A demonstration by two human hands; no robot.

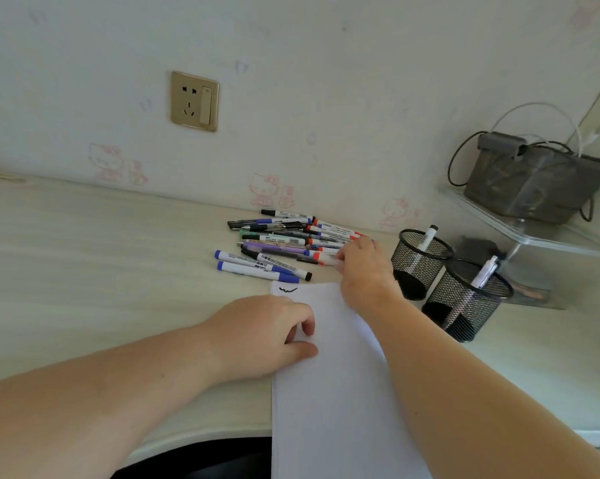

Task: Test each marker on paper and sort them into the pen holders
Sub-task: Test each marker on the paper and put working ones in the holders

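While my left hand [274, 326] lies flat, pinning the paper [329, 375], my right hand [360, 267] pinches a marker [321, 259] in the pile [284, 243] beside the holders [419, 261]. Light, stiff, smooth barrels; I'd grip mid-barrel.

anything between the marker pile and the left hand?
Head view: only the paper's top edge with a black scribble, between the marker pile and left hand.
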